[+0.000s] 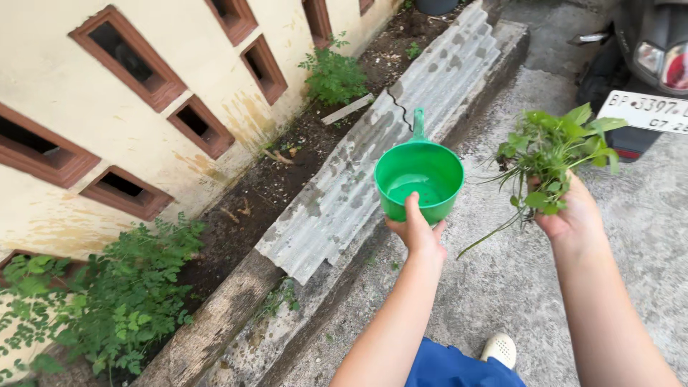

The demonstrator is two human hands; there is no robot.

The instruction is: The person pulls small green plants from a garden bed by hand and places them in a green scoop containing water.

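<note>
Blue cloth (459, 369) and a pale shoe (500, 350) are sitting closest to us, just below our forearms. Our left hand (417, 231) is pinching the near rim of a green dipper (419, 179), thumb hooked inside the rim, while its handle is pointing away from us. We are seeing a little water pooling in its bottom. Our right hand (573, 211) is closing around a bunch of pulled green weeds (555, 154), stems and roots trailing down toward the left hand. The two hands are staying apart, the dipper to the left of the weeds and at about the same height.

We are judging the rim pinch as the weak spot: with the handle unused, the dipper could be tipping on the thumb and spilling its water onto the concrete ground (502, 272) beneath both hands, or slipping out altogether. Loose stems could be sliding from the right fist, since only the lower part of the bunch is being gripped. Beyond the left hand, a cracked corrugated sheet (373, 165) is lying over a kerb, next to a soil bed (251, 193) along a cream wall (72, 115); stepping on it could be breaking it further. Beyond the right hand, a parked scooter (645, 57) is standing close enough to be bumped.
</note>
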